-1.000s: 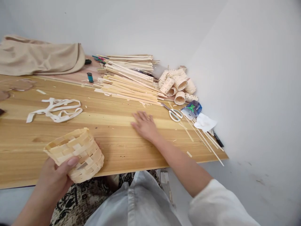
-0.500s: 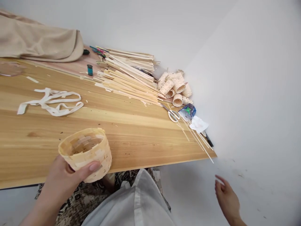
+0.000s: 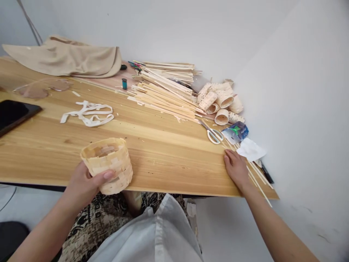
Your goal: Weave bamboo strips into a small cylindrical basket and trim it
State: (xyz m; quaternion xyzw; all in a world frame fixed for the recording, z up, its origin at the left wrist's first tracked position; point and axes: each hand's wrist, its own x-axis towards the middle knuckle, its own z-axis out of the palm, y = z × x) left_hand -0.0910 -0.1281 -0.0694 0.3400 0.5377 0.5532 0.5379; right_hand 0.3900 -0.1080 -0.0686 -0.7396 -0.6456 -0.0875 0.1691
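Observation:
A small round woven basket (image 3: 116,167) of pale wood strips is gripped in my left hand (image 3: 87,182), thumb on the outer wall and the other fingers hidden behind it. It is held above the table's front edge, mouth up and slightly tilted. My right hand (image 3: 236,169) rests on the table's right part, fingers drawn together and tips down by some thin strips (image 3: 229,144). Whatever lies under those fingertips is hidden. Just beyond are white-handled scissors (image 3: 215,136), a blue plastic packet (image 3: 236,131) and a white tissue (image 3: 251,149).
Long flat strips (image 3: 166,96) lie piled at the back of the wooden table (image 3: 169,160), beside several small woven cylinders (image 3: 222,98). White tape (image 3: 94,115), a teal thread spool (image 3: 124,83), a phone (image 3: 16,114) and beige cloth (image 3: 73,60) are further left. A wall borders the right.
My right hand has moved up and left from beyond the table's corner onto the tabletop by the thin strips. The basket stays in my left hand. The view has shifted, showing more on the left.

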